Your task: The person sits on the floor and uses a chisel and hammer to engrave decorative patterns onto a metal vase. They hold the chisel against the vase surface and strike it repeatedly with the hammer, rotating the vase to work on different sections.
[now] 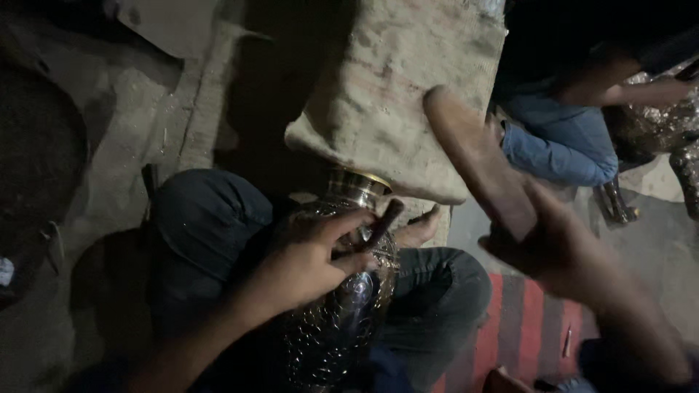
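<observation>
A shiny engraved brass vase (342, 306) lies tilted across my lap, its neck pointing toward a burlap sack. My left hand (313, 258) rests on the vase's shoulder and pinches a short dark chisel-like rod (382, 224) against the metal. My right hand (561, 251) is raised to the right of the vase and grips a long wooden mallet (477, 156) that slants up to the left. My bare foot (421, 229) shows just behind the vase.
A stuffed burlap sack (397, 94) sits ahead of the vase's mouth. Another person in blue trousers (561, 142) sits at upper right with more metalware (655, 124). A red striped mat (524, 327) lies at lower right; dusty ground (124, 145) lies left.
</observation>
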The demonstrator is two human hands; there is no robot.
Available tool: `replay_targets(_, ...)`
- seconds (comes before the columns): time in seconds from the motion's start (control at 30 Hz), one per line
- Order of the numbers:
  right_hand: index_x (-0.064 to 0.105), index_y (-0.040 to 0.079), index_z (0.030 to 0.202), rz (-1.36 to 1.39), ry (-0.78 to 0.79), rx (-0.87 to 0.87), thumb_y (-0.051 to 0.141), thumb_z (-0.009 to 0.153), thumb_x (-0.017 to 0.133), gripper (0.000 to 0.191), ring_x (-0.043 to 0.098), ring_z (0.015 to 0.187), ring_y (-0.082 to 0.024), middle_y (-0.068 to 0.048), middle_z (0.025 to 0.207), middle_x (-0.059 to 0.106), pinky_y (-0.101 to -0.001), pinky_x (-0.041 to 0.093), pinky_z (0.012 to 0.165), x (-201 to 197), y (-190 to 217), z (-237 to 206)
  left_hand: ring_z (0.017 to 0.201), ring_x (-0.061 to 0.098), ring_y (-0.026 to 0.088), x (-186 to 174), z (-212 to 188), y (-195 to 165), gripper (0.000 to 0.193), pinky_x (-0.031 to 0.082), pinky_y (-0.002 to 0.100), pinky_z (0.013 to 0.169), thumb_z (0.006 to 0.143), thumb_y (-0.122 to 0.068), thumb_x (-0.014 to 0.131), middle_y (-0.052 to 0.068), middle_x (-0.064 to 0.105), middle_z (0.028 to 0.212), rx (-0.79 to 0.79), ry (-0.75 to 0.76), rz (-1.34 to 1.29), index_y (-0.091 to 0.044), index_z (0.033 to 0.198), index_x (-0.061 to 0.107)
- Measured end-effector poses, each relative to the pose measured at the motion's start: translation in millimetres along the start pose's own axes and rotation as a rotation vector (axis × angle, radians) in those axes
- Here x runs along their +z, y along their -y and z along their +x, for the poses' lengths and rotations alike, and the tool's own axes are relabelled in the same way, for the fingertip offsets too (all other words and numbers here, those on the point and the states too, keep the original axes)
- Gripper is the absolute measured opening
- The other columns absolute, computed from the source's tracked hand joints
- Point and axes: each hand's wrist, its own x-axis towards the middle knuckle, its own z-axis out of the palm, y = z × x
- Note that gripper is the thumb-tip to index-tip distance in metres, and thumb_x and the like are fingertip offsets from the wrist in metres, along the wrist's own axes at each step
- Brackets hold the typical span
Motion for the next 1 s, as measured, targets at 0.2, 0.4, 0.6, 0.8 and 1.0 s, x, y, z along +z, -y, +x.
replay_targets(0.2,0.047,0.013,0.157,0.587,-0.209,0.497,0.000,0.082,0.080,0.083,0.075,0.100,-0.037,-0.022,0.124,0.075,-0.0532,0.057,0.066,60,-18,-61,0.083,0.077,0.016,-11,14,-11,0.043,0.060,0.035,0.076,0.084,-0.030,0.079,0.003,0.080,0.099,0.081,0.239,0.135,-0.017,0.123,0.069)
replay_targets(0.4,0.043,-0.001,0.146,1.068,-0.519,0.433,-0.005,0.081,0.068,0.069,0.068,0.116,-0.029,-0.014,0.126,0.067,-0.0465,0.060,0.093,141,-29,-125,0.105,0.072,0.021,-12,25,-13,0.046,0.055,0.040,0.091,0.083,-0.026,0.079,0.007,0.075,0.117,0.245,0.433,0.105,-0.013,0.126,0.068)
replay_targets(0.6,0.046,0.001,0.155,1.672,-0.700,0.503,0.008,0.092,0.066,0.067,0.064,0.114,-0.028,-0.015,0.136,0.063,-0.0450,0.057,0.092,219,-62,-155,0.106,0.074,0.022,-17,37,-25,0.050,0.054,0.041,0.091,0.083,-0.025,0.078,0.008,0.077,0.118,0.266,0.590,0.168,-0.013,0.131,0.067)
replay_targets(0.8,0.048,0.006,0.148,0.646,-0.432,0.474,0.009,0.076,0.078,0.078,0.067,0.109,-0.024,-0.011,0.124,0.067,-0.0373,0.057,0.088,181,-20,-125,0.082,0.077,0.022,-26,6,-32,0.046,0.060,0.037,0.073,0.084,-0.026,0.076,0.010,0.079,0.090,-0.015,0.168,0.049,-0.011,0.126,0.064)
replay_targets(1.0,0.052,0.023,0.152,0.124,-0.014,0.598,0.017,0.092,0.078,0.066,0.074,0.105,-0.029,-0.012,0.118,0.075,-0.0410,0.062,0.089,111,-8,-70,0.086,0.079,0.020,-23,0,-19,0.041,0.060,0.037,0.076,0.085,-0.024,0.077,0.009,0.080,0.095,0.102,0.037,0.003,-0.007,0.121,0.066)
